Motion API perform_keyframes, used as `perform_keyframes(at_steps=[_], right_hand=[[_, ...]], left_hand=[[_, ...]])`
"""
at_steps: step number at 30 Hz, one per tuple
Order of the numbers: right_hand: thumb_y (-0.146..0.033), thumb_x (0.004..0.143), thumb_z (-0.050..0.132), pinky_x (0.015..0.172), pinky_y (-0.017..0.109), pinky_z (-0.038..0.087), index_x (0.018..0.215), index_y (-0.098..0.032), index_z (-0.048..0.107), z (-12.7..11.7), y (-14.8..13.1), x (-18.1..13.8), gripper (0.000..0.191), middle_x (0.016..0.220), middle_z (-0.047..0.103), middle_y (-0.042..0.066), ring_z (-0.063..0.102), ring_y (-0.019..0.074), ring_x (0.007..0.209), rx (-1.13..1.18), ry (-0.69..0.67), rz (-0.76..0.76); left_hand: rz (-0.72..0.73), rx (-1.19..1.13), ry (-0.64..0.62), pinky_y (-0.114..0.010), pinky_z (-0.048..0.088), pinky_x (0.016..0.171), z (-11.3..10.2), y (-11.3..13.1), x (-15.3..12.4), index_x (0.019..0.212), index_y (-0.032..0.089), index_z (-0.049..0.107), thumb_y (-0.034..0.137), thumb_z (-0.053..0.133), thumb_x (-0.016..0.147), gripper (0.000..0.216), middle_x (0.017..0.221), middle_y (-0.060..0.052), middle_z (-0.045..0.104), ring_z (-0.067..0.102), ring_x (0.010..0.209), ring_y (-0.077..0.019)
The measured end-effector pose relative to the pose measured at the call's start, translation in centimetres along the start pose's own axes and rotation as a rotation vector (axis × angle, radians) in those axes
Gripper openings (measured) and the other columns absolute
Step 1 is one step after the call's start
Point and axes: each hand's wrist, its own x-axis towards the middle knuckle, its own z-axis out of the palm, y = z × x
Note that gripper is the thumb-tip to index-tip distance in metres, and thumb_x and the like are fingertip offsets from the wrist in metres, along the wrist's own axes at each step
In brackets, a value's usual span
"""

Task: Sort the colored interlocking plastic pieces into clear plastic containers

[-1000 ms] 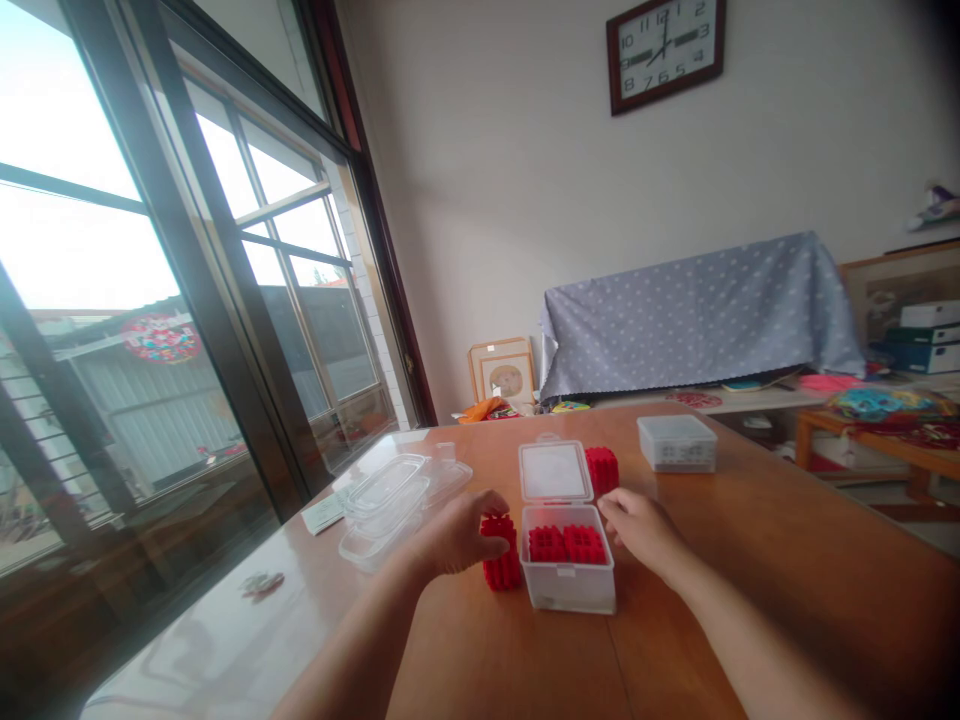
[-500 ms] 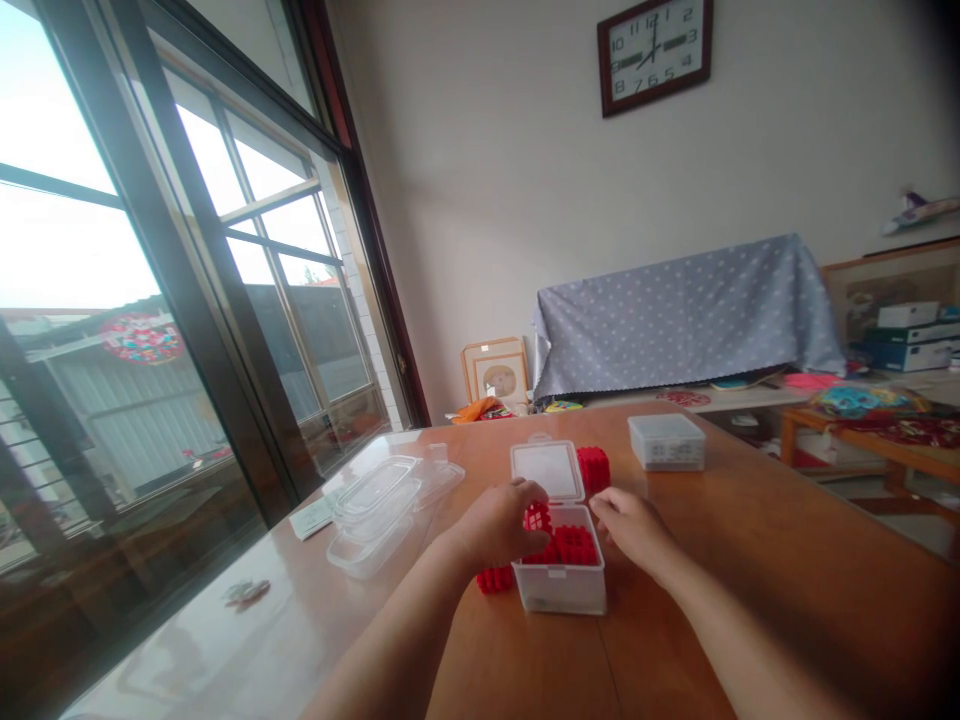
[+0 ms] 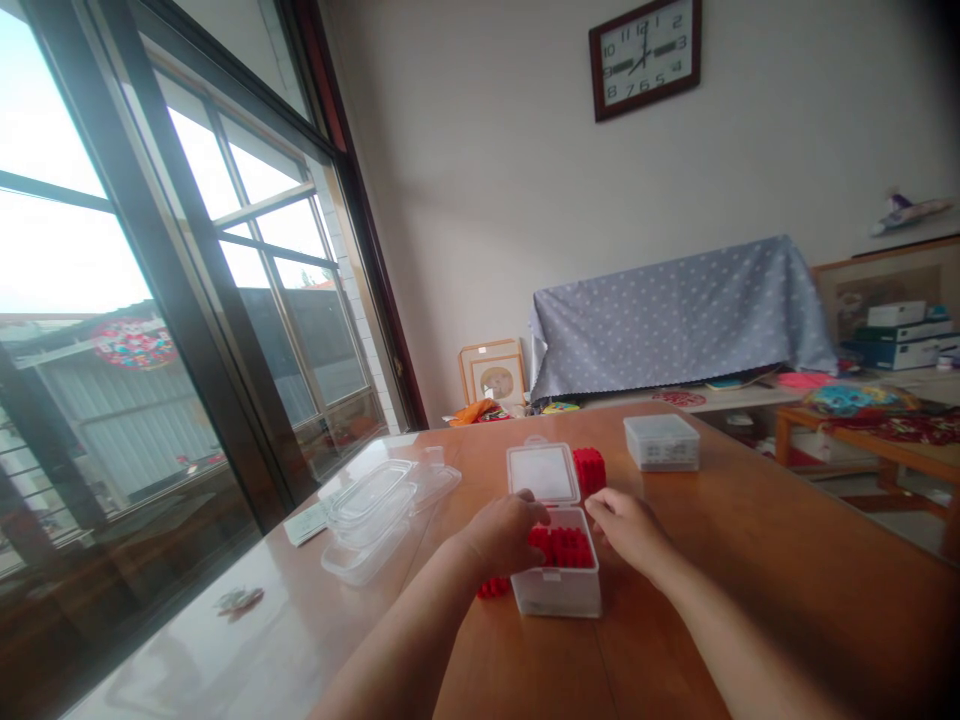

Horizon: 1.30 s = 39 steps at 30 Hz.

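Note:
A small clear plastic box [image 3: 556, 590] stands open on the wooden table [image 3: 750, 560], its lid [image 3: 542, 472] tipped back. Red ridged blocks [image 3: 568, 546] fill it. My left hand [image 3: 504, 533] reaches over the box's left rim, fingers curled down onto a red block inside. More red blocks [image 3: 493, 587] lie on the table under that hand. My right hand [image 3: 628, 528] rests against the box's right side with its fingers loosely bent and nothing in them. Another stack of red blocks [image 3: 589, 469] stands behind the lid.
Several empty clear containers and lids [image 3: 375, 505] lie to the left near the window. A closed clear box [image 3: 661, 442] sits further back on the table. A paper card [image 3: 305, 523] and a small ornament [image 3: 238, 600] lie at the left edge.
My left hand has moved from the loose red stack beside the box to inside the box, carrying a red block in. The right hand has stayed at the box's side.

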Motion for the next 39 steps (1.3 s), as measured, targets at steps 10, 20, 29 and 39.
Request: perform_keyframes(at_steps=[10,20,29,39], right_hand=[[-0.049,0.091,0.049,0.052,0.025,0.047,0.087,-0.021,0.068,0.0,0.1,0.0,0.035,0.068,0.070,0.001,0.064,0.0161,0.054,-0.016,0.002,-0.008],[-0.050,0.089,0.050,0.054,0.026,0.048,0.088,-0.021,0.069,-0.2,-0.2,-0.2,0.035,0.068,0.070,0.001,0.064,0.0166,0.056,-0.004,0.005,0.007],[-0.049,0.089,0.050,0.056,0.027,0.049,0.084,-0.020,0.068,-0.2,-0.3,-0.2,0.034,0.068,0.069,0.002,0.064,0.0161,0.055,-0.033,0.000,0.003],[-0.047,0.088,0.053,0.055,0.025,0.048,0.081,-0.020,0.066,-0.1,-0.6,-0.4,0.030,0.068,0.069,0.002,0.063,0.0161,0.057,-0.005,-0.006,0.004]], left_hand=[[-0.041,0.077,0.025,-0.042,0.044,0.095,0.1,0.7,-0.9,0.100,0.028,0.072,0.018,0.055,0.083,0.026,0.095,-0.004,0.076,0.064,0.100,-0.0264],[-0.051,-0.012,0.184,-0.043,0.044,0.093,0.4,-0.4,-1.5,0.101,0.030,0.077,0.019,0.055,0.084,0.030,0.110,-0.005,0.073,0.057,0.105,-0.0286],[-0.124,-0.347,0.227,-0.033,0.052,0.095,-1.3,-5.1,-5.0,0.117,0.022,0.066,0.024,0.064,0.082,0.035,0.118,-0.005,0.071,0.065,0.105,-0.0219],[-0.143,-0.297,0.119,-0.033,0.053,0.093,-0.8,-5.0,-6.4,0.120,0.023,0.066,0.021,0.073,0.071,0.050,0.119,-0.006,0.070,0.065,0.108,-0.0249]])
